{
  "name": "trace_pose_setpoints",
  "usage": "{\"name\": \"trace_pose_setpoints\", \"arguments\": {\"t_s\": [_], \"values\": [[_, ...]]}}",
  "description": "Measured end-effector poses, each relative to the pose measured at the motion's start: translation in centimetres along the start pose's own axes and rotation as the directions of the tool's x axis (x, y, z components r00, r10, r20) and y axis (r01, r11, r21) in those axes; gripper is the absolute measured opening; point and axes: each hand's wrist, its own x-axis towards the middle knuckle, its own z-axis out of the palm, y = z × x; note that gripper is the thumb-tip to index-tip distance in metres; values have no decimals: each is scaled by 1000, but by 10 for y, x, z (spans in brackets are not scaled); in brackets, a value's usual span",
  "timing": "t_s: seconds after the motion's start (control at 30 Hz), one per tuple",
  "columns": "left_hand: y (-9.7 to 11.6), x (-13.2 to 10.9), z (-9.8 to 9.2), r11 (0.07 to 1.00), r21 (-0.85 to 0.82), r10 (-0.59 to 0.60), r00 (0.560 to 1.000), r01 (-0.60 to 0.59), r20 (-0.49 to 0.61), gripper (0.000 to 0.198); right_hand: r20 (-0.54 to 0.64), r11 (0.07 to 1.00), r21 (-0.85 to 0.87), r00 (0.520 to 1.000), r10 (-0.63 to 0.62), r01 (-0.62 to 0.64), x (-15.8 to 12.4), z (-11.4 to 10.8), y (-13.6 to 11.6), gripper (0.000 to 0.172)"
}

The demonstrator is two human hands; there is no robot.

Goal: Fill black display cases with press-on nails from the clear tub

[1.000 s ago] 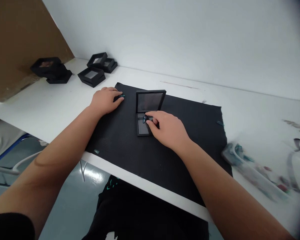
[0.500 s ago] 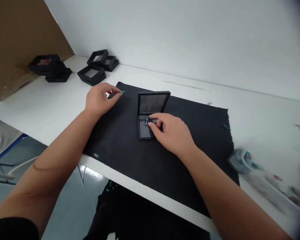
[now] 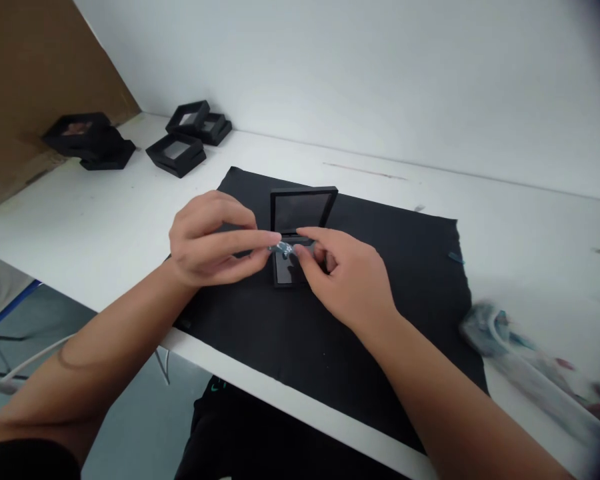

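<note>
Pinching left hand [image 3: 205,243]: comes in from the left with its back upward, the index finger stretched over the thumb, their tips nearly closed on a small teal piece; the other fingers curl loosely.
Right hand [image 3: 355,277]: low over the case's right side, index finger and thumb pointing left with a narrow gap between them, the rest tucked under; whether it grips anything, I cannot tell.
Small teal piece [image 3: 284,249]: patterned, jutting from the left fingertips above the case's base, close by the right thumb.
Black case [image 3: 286,275]: open on the black mat [image 3: 270,320], its windowed lid [image 3: 303,211] standing up at the back; the right hand partly hides the grey inner surface.
Windowed black boxes [image 3: 176,152]: grouped at the back left of the white table [image 3: 115,207]; a separate stack [image 3: 77,133] farther left shows something pinkish-brown through its top window.
Clear container [image 3: 535,377]: right of the mat, blurred, with teal and red bits inside.
</note>
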Motion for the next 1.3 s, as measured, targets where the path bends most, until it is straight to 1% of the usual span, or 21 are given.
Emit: {"name": "trace_pose_setpoints", "arguments": {"t_s": [0.1, 0.17, 0.23, 0.33, 0.43, 0.53, 0.6, 0.67, 0.7, 0.77, 0.83, 0.9, 0.93, 1.0, 1.07, 1.1, 1.13, 1.17, 1.23, 1.3], "values": [[2, 0, 0, 999, -25, 34, 999, -35, -19, 18, -70, 981, 192, 998, -5, 18, -8, -8, -11, 25], [3, 0, 1, 999, -48, 13, 1000, -14, -21, 15, -70, 949, 306, 996, -53, 72, -14, -14, -17, 24], [4, 1, 1, 996, -83, -41, 999, 41, 0, 12, -35, 904, 414, 994, -104, 109, -20, -20, -18, 22], [7, 2, 4, 976, -158, -134, 987, 147, 92, 7, 1, 832, 544, 992, -127, 106, -23, -23, -15, 20], [12, 2, 9, 930, -286, -196, 970, 230, 143, 8, -10, 795, 599, 994, -111, 95, -21, -21, -10, 16], [16, 1, 14, 880, -404, -196, 966, 249, 168, 10, -2, 779, 624, 996, -84, 67, -20, -17, -9, 13], [17, 0, 16, 878, -419, -171, 968, 234, 181, 10, 6, 780, 625, 998, -66, 48, -21, -15, -9, 12], [16, 0, 17, 896, -383, -161, 969, 224, 189, 10, -24, 810, 581, 997, -72, 73, -22, -15, -10, 10], [16, -1, 17, 905, -362, -161, 967, 225, 199, 11, -55, 837, 538, 995, -89, 104, -22, -14, -10, 9], [16, -1, 16, 913, -335, -166, 961, 234, 220, 12, -111, 889, 418, 982, -154, 187, -24, -14, -10, 8], [17, -1, 15, 917, -317, -173, 957, 244, 234, 10, -162, 918, 298, 962, -221, 261, -24, -13, -9, 7], [18, 0, 15, 924, -279, -189, 945, 263, 266, 9, -199, 932, 219, 949, -246, 288, -24, -13, -8, 5], [19, 0, 15, 928, -256, -195, 939, 270, 283, 9, -212, 940, 199, 949, -234, 277, -25, -12, -8, 6], [19, 1, 15, 935, -211, -217, 929, 286, 300, 11, -208, 961, 196, 966, -155, 196, -25, -12, -7, 9], [18, 1, 16, 937, -186, -239, 929, 297, 283, 8, -198, 973, 209, 979, -56, 97, -25, -13, -5, 10], [18, 0, 16, 936, -177, -249, 928, 304, 277, 5, -207, 978, 198, 978, -27, 69, -24, -13, -3, 11], [16, 0, 16, 934, -171, -259, 925, 313, 279, 4, -225, 984, 164, 974, -25, 63, -23, -14, -1, 11], [15, -1, 16, 932, -164, -268, 920, 322, 287, 3, -249, 991, 104, 967, -53, 81, -22, -14, 2, 12], [14, -3, 16, 927, -146, -293, 909, 346, 297, 5, -269, 988, -72, 951, -149, 135, -17, -14, 8, 14], [13, -4, 14, 912, -113, -352, 895, 393, 272, 7, -218, 958, -233, 951, -221, 169, -11, -13, 13, 18]]}}
